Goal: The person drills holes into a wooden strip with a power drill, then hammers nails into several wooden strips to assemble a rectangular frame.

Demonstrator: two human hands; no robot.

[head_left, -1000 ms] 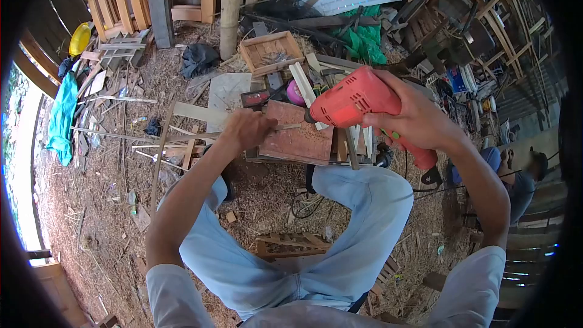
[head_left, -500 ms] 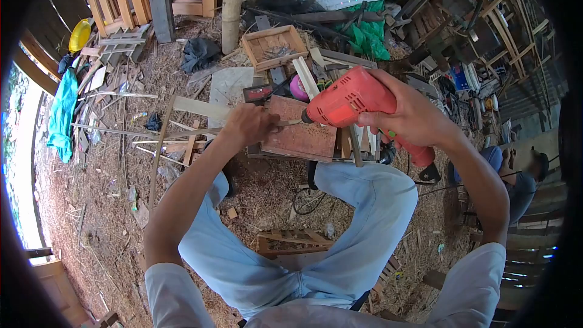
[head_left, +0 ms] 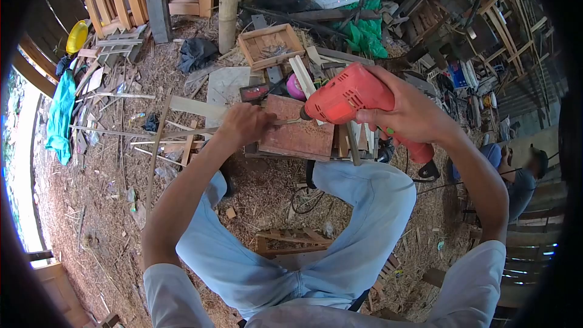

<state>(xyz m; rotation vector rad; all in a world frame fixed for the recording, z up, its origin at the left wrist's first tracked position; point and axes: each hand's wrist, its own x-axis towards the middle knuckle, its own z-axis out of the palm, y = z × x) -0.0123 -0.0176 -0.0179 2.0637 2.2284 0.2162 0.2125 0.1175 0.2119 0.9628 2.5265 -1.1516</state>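
My right hand (head_left: pixel 408 106) is wrapped round the handle of a red power drill (head_left: pixel 349 94), held on its side with the chuck pointing left. My left hand (head_left: pixel 248 124) is closed on a thin wooden strip (head_left: pixel 289 121), whose end reaches the drill's nose. Whether the bit is inside the strip is too small to tell. Beneath both hands lies a reddish-brown wooden board (head_left: pixel 291 141) with shavings on it, just in front of my knees.
Behind the board stand a wooden box (head_left: pixel 271 47) holding small metal pieces and a purple round object (head_left: pixel 296 87). Wood scraps and shavings cover the ground. A bamboo post (head_left: pixel 229 9) rises at the back. Another person (head_left: pixel 522 185) is at the far right.
The view has shifted slightly, so the surroundings sit a little further left. Both hands, the drill and the strip keep nearly the same positions relative to each other.
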